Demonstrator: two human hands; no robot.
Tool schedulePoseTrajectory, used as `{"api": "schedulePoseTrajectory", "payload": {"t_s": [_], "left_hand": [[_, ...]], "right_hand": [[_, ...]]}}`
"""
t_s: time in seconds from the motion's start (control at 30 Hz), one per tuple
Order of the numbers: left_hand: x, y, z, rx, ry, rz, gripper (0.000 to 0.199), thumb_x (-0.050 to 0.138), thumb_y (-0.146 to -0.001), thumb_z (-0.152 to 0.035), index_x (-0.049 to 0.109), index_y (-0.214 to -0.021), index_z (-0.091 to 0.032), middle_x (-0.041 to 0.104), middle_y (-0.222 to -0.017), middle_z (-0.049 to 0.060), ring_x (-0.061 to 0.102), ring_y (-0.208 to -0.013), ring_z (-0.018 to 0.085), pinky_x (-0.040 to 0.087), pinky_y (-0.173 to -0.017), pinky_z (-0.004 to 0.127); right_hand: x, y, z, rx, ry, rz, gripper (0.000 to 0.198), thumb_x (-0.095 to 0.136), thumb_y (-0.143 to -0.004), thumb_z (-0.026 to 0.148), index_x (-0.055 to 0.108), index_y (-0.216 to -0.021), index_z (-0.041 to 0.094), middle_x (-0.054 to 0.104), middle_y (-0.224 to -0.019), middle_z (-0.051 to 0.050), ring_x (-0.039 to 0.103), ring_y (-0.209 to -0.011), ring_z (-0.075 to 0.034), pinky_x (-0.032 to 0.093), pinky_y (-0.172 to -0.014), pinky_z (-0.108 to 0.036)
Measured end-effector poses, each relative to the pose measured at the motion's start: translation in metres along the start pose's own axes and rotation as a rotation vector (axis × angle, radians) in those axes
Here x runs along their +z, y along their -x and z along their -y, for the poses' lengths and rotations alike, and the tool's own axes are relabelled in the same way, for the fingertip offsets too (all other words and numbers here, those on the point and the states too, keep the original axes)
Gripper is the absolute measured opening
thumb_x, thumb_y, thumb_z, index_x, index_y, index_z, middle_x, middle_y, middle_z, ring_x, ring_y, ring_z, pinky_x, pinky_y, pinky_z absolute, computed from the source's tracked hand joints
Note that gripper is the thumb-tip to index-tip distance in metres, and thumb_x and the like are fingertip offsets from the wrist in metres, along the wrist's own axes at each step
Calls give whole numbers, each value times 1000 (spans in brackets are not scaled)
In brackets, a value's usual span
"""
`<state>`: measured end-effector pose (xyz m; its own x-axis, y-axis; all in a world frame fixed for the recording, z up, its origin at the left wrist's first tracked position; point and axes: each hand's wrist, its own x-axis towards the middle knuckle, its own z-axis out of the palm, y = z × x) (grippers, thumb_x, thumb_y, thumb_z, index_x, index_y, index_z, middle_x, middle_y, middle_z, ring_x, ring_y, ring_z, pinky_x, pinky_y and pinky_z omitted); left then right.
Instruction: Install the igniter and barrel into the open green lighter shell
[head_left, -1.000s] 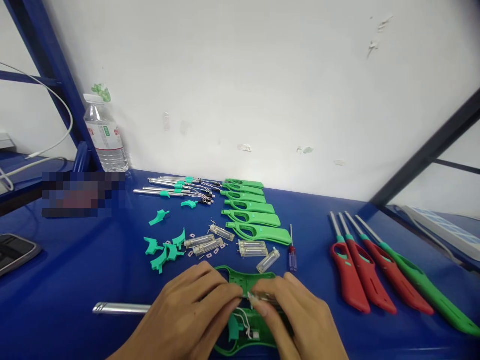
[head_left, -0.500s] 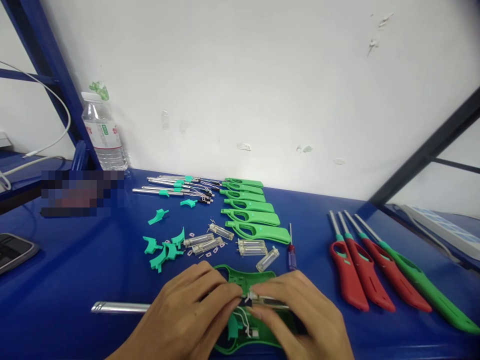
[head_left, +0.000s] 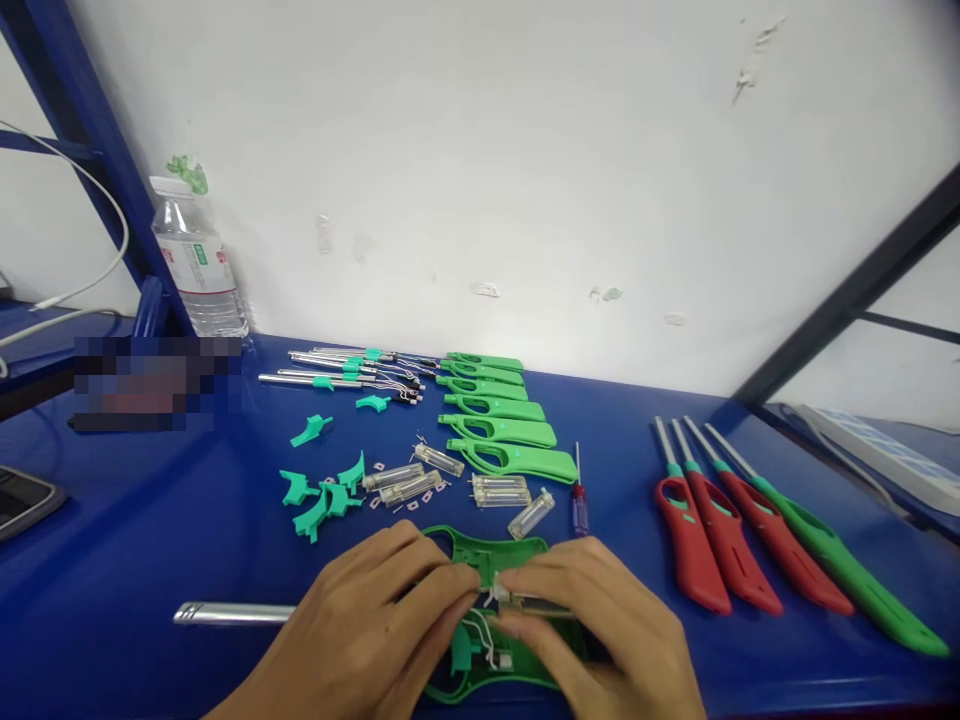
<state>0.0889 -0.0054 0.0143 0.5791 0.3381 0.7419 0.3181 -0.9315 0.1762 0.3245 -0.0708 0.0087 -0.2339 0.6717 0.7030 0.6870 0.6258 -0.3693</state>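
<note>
My right hand (head_left: 611, 625) pinches a clear lighter fuel tank (head_left: 541, 607) between thumb and fingers, its valve end pointing left. My left hand (head_left: 382, 610) is closed, its fingertips together just left of that valve; whatever they grip is too small to make out. Under both hands lie two open green lighter shell halves, the far half (head_left: 517, 549) and the near half (head_left: 480, 687). White wires (head_left: 480, 630) and a teal trigger (head_left: 462, 652) show in the near half. A metal lighter tube (head_left: 232, 614) sticks out leftward from beneath my left hand.
Beyond my hands lie several loose fuel tanks (head_left: 501, 491), teal triggers (head_left: 328, 508), metal tubes with wires (head_left: 330, 380) and green shells (head_left: 517, 462). A screwdriver (head_left: 580, 508) lies right of them. Assembled lighters (head_left: 694, 550) rest at right; a water bottle (head_left: 199, 270) stands back left.
The whole view has shifted slightly. Both hands keep nearly the same places, with the fuel tank still in my right hand; the fingers have moved only a little.
</note>
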Motion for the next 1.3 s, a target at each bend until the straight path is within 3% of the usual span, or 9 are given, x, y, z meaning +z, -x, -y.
{"api": "schedulePoseTrajectory", "payload": {"t_s": [0.33, 0.37, 0.57, 0.8, 0.87, 0.93, 1.07, 1.2, 1.3], "left_hand": [[-1, -3, -1, 16, -12, 56, 39, 35, -126, -20, 70, -109, -21, 83, -98, -3, 76, -89, 16, 59, -89, 30], [-1, -2, -2, 33, -23, 13, 40, 35, -126, -19, 70, -106, -21, 83, -94, -4, 76, -86, 16, 59, -87, 30], [-7, -3, -5, -2, -34, 83, 40, 37, -125, -16, 73, -109, -20, 85, -100, -2, 80, -95, 19, 59, -88, 33], [-10, -5, -4, 29, -44, 83, 40, 37, -124, -15, 75, -112, -19, 85, -99, 0, 79, -91, 20, 59, -85, 34], [-9, -5, -4, 29, -47, 65, 39, 37, -124, -15, 74, -111, -20, 85, -98, 0, 79, -90, 19, 59, -83, 34], [-7, -5, -4, 19, -38, 30, 38, 37, -124, -15, 72, -111, -20, 84, -97, -1, 77, -88, 18, 58, -82, 33], [-3, -5, -3, -5, -3, -28, 31, 40, -125, -16, 67, -111, -21, 80, -95, -4, 72, -84, 14, 57, -86, 29], [-2, -2, 0, -24, 13, -14, 28, 43, -125, -18, 66, -110, -22, 79, -97, -4, 70, -85, 14, 57, -87, 29], [0, 0, 2, -45, 36, 6, 24, 47, -123, -19, 67, -111, -22, 78, -96, -3, 68, -83, 15, 57, -82, 28]], "right_hand": [[1, 1, -2, -70, -5, 7, 13, 84, -106, 17, 74, -111, 23, 85, -95, 2, 79, -82, -13, 66, -85, -25], [1, 1, -2, -76, -1, 7, 11, 83, -107, 17, 73, -108, 22, 84, -95, 2, 78, -80, -13, 66, -85, -25], [3, 5, -1, -71, 21, 22, 18, 83, -104, 9, 71, -106, 22, 84, -97, 0, 72, -82, -14, 63, -76, -25], [2, 7, -2, -99, 131, 36, 19, 82, -104, 8, 72, -108, 23, 86, -100, 1, 69, -76, -14, 56, -69, -31], [1, 8, -3, -92, 135, 41, 16, 82, -106, 12, 73, -109, 25, 87, -101, 4, 73, -78, -14, 57, -72, -31], [0, 10, -3, -57, 158, 57, 12, 83, -110, 27, 72, -115, 29, 87, -100, 7, 78, -78, -14, 60, -79, -32], [-3, 13, -4, 60, 235, 72, 32, 73, -112, 60, 72, -131, 34, 86, -94, 12, 83, -75, -15, 64, -97, -32], [-5, 7, -4, 59, 142, 75, 16, 73, -116, 45, 75, -126, 34, 86, -99, 9, 83, -82, -13, 65, -89, -27], [-5, 4, -5, 35, 95, 35, 15, 79, -112, 33, 77, -127, 31, 85, -102, 4, 81, -86, -14, 65, -79, -27]]}}
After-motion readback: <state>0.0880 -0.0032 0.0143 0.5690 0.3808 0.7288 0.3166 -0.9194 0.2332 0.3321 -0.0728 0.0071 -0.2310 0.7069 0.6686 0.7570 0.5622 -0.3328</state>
